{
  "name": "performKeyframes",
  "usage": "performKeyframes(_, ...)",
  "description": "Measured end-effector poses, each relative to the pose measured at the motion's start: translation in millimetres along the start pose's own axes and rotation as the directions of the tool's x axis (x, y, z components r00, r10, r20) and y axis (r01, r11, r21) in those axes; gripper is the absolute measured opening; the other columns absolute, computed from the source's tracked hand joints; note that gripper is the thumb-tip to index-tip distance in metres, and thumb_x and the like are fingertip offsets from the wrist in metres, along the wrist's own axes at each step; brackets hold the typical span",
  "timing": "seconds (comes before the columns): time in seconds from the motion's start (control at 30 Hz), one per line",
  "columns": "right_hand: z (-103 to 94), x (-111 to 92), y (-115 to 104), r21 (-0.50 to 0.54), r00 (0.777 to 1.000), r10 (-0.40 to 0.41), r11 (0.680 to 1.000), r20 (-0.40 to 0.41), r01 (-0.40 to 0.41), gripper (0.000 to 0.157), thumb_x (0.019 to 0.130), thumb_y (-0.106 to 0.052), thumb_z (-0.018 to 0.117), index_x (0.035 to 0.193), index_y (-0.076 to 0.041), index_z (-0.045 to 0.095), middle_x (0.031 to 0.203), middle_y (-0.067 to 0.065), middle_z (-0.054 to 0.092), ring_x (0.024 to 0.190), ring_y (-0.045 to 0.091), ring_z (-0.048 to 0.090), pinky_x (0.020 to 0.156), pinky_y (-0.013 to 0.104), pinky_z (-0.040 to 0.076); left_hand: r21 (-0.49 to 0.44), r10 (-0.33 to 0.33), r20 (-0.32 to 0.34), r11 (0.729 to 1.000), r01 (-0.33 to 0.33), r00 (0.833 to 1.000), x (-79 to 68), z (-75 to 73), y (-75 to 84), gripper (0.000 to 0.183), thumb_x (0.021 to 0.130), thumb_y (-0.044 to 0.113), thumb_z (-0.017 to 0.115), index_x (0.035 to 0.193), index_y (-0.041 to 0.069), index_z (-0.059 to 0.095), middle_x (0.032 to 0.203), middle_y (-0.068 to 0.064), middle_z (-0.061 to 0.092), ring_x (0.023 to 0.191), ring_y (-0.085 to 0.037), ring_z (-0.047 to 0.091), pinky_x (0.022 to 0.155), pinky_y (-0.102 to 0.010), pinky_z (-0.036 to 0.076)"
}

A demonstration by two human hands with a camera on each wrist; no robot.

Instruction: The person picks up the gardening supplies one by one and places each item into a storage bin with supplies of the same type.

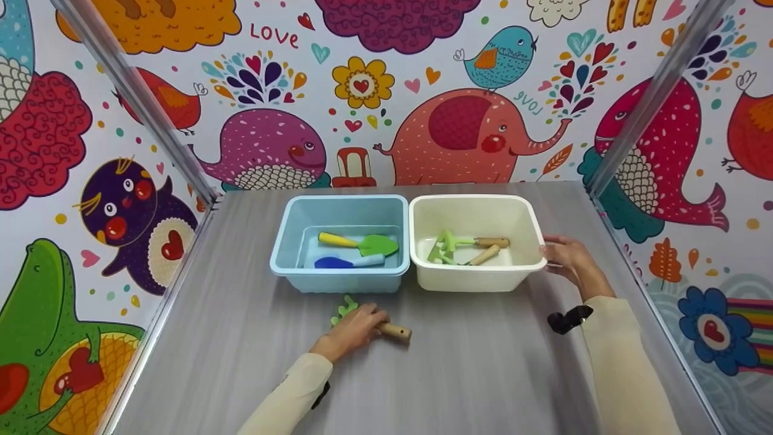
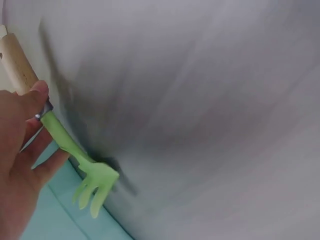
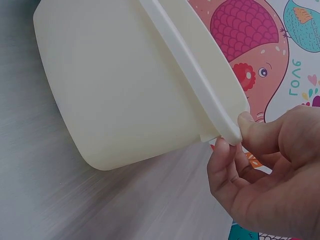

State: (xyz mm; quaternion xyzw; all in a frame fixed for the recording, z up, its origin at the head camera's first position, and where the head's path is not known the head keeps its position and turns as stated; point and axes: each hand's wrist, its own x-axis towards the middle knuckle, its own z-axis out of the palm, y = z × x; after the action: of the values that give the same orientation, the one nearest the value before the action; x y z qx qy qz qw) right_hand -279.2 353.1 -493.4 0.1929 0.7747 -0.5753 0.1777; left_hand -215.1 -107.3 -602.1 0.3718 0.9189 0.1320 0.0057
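Observation:
In the head view my left hand (image 1: 356, 329) holds a small green hand rake (image 2: 75, 150) by its wooden handle, just in front of the light blue tub (image 1: 338, 282). The left wrist view shows thumb and fingers around the rake where handle meets green metal. My right hand (image 1: 567, 260) pinches the rim of the cream tub (image 1: 477, 279) at its right front corner, thumb on one side and fingers on the other. Inside the cream tub lie a green rake (image 1: 448, 240) and another wooden-handled green tool (image 1: 483, 255). The blue tub contains a green trowel (image 1: 377, 244) with a yellow handle and a blue shovel (image 1: 335, 263).
Both tubs stand side by side on a grey table (image 1: 471, 362). Metal posts (image 1: 640, 115) and printed cartoon panels (image 1: 362, 36) enclose the table at the back and sides.

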Motion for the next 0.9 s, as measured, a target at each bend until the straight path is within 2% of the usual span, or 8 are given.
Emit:
performKeyframes(0.27, 0.3, 0.4, 0.3, 0.006, 1.0, 0.001, 1.0, 0.009, -0.001, 0.067, 0.101, -0.019, 0.058, 0.156, -0.002, 0.026, 0.154, 0.024, 0.039, 0.09, 0.007, 0.06, 0.078, 0.019, 0.055, -0.017, -0.003, -0.009, 1.0, 0.003, 1.0, 0.6, -4.2, 6.1, 0.019, 0.091, 0.013, 0.073, 0.109, 0.011, 0.067, 0.099, -0.005, 0.063, 0.092, -0.019, 0.062, 0.081, -0.035, 0.055)
performKeyframes(0.43, -1.3, -0.4, 0.4, 0.017, 1.0, -0.014, 1.0, -0.004, 0.014, 0.067, 0.1, -0.02, 0.06, 0.155, -0.001, 0.028, 0.141, 0.018, 0.052, 0.09, 0.008, 0.061, 0.077, 0.019, 0.055, -0.052, -0.018, -0.006, 0.998, 0.017, 1.0, 4.9, -11.8, 9.6, 0.019, 0.093, 0.014, 0.07, 0.112, 0.013, 0.067, 0.1, -0.003, 0.063, 0.093, -0.018, 0.062, 0.084, -0.034, 0.056)
performKeyframes(0.73, -1.7, 0.9, 0.9, 0.032, 1.0, -0.007, 0.999, 0.018, 0.006, 0.065, 0.101, -0.018, 0.059, 0.155, -0.001, 0.028, 0.133, 0.011, 0.056, 0.085, 0.005, 0.061, 0.077, 0.02, 0.055, -0.099, -0.024, -0.031, 0.995, 0.021, 0.999, 10.4, -26.0, 16.4, 0.02, 0.094, 0.014, 0.07, 0.114, 0.012, 0.067, 0.101, -0.003, 0.064, 0.092, -0.018, 0.062, 0.084, -0.034, 0.056)
performKeyframes(0.9, -1.0, 0.2, 0.0, 0.013, 1.0, -0.003, 1.0, 0.016, 0.003, 0.066, 0.101, -0.019, 0.059, 0.156, -0.002, 0.027, 0.145, 0.02, 0.049, 0.09, 0.008, 0.062, 0.077, 0.02, 0.055, -0.118, -0.024, -0.065, 0.993, 0.016, 0.998, 12.7, -32.7, 23.6, 0.02, 0.094, 0.019, 0.07, 0.113, 0.013, 0.067, 0.099, -0.003, 0.065, 0.089, -0.016, 0.061, 0.08, -0.033, 0.055)
